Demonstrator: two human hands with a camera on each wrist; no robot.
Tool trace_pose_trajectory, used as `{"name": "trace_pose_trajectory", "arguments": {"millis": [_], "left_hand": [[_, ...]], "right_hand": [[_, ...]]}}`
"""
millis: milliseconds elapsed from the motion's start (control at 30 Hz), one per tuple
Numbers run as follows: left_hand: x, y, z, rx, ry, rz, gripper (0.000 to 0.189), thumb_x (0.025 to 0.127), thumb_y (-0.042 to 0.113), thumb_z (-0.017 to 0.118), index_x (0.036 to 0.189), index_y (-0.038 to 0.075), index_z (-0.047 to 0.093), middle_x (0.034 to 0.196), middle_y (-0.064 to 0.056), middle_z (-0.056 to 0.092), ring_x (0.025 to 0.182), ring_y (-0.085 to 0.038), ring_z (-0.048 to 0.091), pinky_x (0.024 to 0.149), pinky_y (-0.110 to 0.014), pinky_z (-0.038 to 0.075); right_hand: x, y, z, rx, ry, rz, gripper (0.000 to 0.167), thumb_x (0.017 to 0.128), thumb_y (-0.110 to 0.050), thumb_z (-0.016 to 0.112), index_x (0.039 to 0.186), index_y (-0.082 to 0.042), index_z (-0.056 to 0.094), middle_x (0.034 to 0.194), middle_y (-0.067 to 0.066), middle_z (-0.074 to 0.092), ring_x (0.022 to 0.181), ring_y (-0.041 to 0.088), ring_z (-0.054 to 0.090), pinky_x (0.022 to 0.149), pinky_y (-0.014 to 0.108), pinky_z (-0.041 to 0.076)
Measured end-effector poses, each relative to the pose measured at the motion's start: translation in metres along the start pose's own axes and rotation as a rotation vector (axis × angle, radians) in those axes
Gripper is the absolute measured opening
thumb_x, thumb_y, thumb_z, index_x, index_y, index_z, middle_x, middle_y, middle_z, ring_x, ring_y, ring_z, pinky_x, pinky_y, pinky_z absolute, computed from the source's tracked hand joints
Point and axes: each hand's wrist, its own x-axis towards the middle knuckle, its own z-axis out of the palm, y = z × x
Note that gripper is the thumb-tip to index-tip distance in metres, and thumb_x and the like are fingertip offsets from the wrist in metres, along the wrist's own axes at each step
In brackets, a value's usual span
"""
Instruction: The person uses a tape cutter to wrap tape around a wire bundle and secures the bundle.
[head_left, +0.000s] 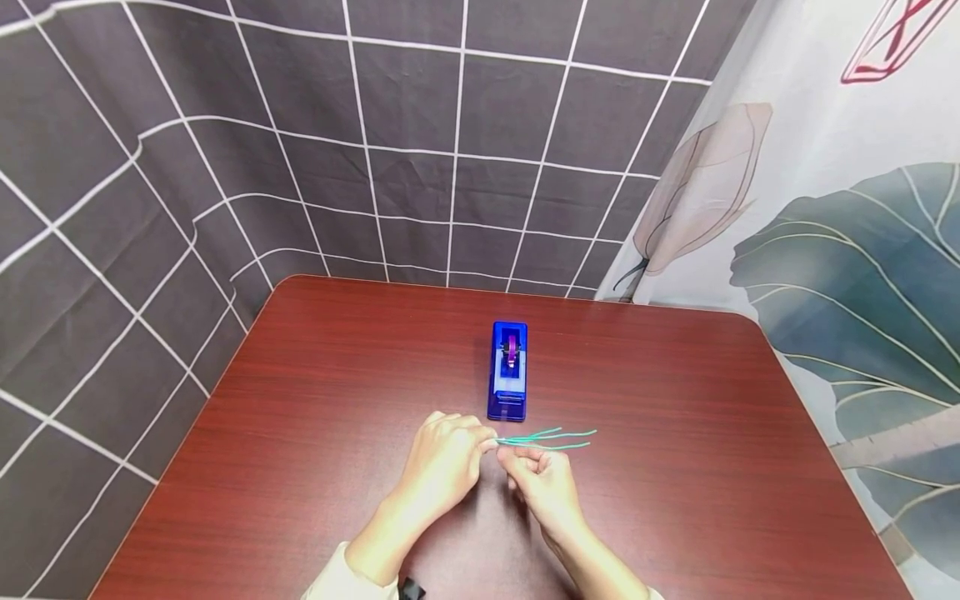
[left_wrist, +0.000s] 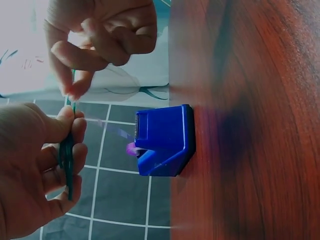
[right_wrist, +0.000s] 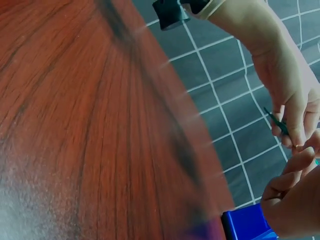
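A bundle of thin green wires is gripped by my left hand, and its loose ends fan out to the right. In the left wrist view, the other part of the green wires lies along the fingers of my left hand. My right hand pinches at the bundle right beside the left fingertips, where a pale, clear bit shows. The right hand has thumb and forefinger together there. A dark green end sticks out by the left hand in the right wrist view.
A blue tape dispenser with a purple roll stands just beyond the hands on the reddish-brown table. A grey checked curtain hangs behind, and a leaf-patterned curtain hangs at the right.
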Motion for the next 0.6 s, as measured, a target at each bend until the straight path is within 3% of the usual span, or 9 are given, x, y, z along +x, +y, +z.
{"name": "trace_pose_trajectory", "arguments": {"millis": [133,233,600], "left_hand": [[0.0004,0.0007,0.0002,0.02,0.006,-0.019,0.01,0.084,0.02,0.079,0.077,0.018,0.072,0.071,0.007,0.066,0.066,-0.015,0.062,0.066,-0.032,0.044],[0.0002,0.0014,0.0004,0.029,0.014,-0.02,0.009,0.084,0.021,0.079,0.078,0.018,0.073,0.07,0.006,0.066,0.066,-0.015,0.062,0.066,-0.032,0.044],[-0.0004,0.0029,0.0026,0.015,0.07,-0.002,0.006,0.082,0.017,0.08,0.08,0.016,0.074,0.068,0.006,0.064,0.064,-0.015,0.062,0.066,-0.032,0.045]], "right_hand": [[-0.0016,0.0023,-0.0017,0.08,-0.046,0.006,0.026,0.094,-0.004,0.068,0.105,0.019,0.067,0.056,-0.008,0.056,0.046,0.001,0.044,0.046,0.016,0.035],[-0.0006,0.0021,-0.0008,0.111,-0.034,0.021,0.029,0.094,-0.007,0.069,0.109,0.018,0.067,0.058,-0.006,0.057,0.045,0.002,0.044,0.045,0.017,0.035],[0.0038,-0.0028,0.0058,0.096,0.056,-0.004,0.025,0.094,-0.005,0.07,0.099,0.019,0.066,0.059,-0.001,0.058,0.043,0.003,0.043,0.044,0.016,0.032]]}}
